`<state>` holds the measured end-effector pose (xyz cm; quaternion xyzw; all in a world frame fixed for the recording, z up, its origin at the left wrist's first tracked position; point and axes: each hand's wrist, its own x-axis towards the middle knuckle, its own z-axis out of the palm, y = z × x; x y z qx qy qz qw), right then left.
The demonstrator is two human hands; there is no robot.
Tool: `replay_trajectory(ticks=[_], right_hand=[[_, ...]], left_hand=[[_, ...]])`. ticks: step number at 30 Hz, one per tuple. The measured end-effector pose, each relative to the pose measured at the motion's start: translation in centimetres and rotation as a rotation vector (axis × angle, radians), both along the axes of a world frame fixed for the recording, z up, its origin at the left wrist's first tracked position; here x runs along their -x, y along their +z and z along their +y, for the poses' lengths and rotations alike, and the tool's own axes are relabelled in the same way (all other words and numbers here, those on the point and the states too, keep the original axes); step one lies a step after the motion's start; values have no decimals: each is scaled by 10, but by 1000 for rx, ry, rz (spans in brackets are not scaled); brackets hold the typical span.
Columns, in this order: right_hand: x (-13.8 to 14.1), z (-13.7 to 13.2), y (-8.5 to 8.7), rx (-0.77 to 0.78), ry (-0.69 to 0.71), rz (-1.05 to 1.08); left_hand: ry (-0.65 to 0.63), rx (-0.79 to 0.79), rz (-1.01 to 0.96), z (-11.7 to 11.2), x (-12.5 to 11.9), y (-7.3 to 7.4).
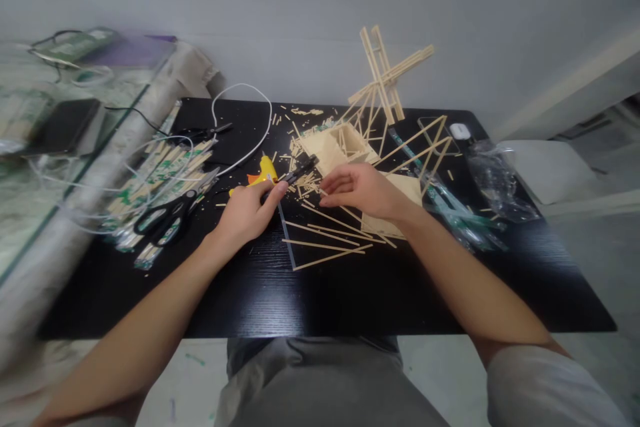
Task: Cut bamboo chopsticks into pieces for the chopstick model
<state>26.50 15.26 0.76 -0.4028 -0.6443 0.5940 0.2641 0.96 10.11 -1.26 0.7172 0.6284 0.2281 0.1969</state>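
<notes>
My left hand (250, 210) is closed around dark pliers (301, 172), whose jaws point away to the right. Just behind its fingers lies a yellow glue gun (267, 170) with an orange trigger. My right hand (363, 192) hovers with curled fingers, thumb close to the fingertips; a tiny pale piece seems to show there, too small to name. Beyond it stands a wooden box structure (327, 153) of pale sticks, with crossed stick blades (383, 73) above. Part of a flat wooden panel (393, 223) is hidden under my right forearm. Loose thin sticks (325, 233) lie between my hands.
Black scissors (167, 217) rest on wrapped sticks (150, 180) at left, near a looping white cable (257, 147). Cut stick bits are scattered by the box. Joined sticks (433, 153), green-and-clear wrappers (450, 207) and a clear plastic bag (495, 180) lie right. A wall closes off the back.
</notes>
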Motion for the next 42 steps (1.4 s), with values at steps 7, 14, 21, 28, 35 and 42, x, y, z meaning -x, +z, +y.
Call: replay_trajectory(ticks=[7,14,21,28,35,42], right_hand=[[4,-7,6,104,24,145],[7,-11,11,98,15,129],[10,-12,14,53,9,131],[12,-12,10,55,29,173],[13,-15,9,55,14,190],[13,-14,7,55,8,189]], left_hand=[[-53,-25,-18,-3,-1,-1],[-70,-68,-1,-4,-1,-2],[-65,-77,38,-5,-1,-4],[-63,-134,149,-6,-1,-10],[-50,-167,165,-8,-2,-11],[-62,-156,153,-8,-2,-13]])
